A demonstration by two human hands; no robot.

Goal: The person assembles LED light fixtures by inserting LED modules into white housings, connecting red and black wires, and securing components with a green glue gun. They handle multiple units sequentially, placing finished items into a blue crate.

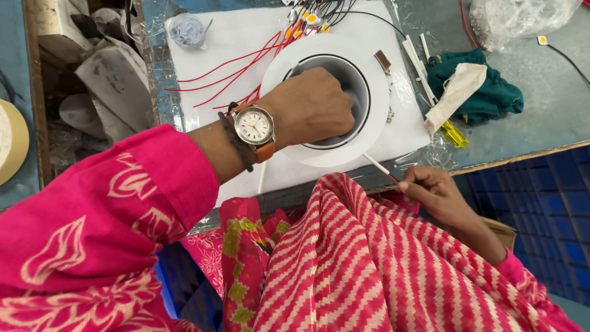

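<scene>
A round white lamp housing point(378, 107) with a dark inner cup lies on a white foam pad point(236, 43). My left hand point(313, 104), with an orange-strapped watch on its wrist, reaches into the cup with the fingers curled; what they grip is hidden. My right hand point(433, 190) rests at the table's front edge and pinches a thin white stick with a red end point(379, 166), which points toward the housing's rim. Several red wires point(230, 74) run from the housing across the pad to small yellow parts at the top.
A small round container point(186, 29) stands at the pad's top left. Right of the housing lie white sticks point(418, 58), a green cloth with a cream pouch point(485, 92), a yellow piece point(455, 134) and a clear plastic bag point(522, 15). Blue crates point(547, 203) sit below right.
</scene>
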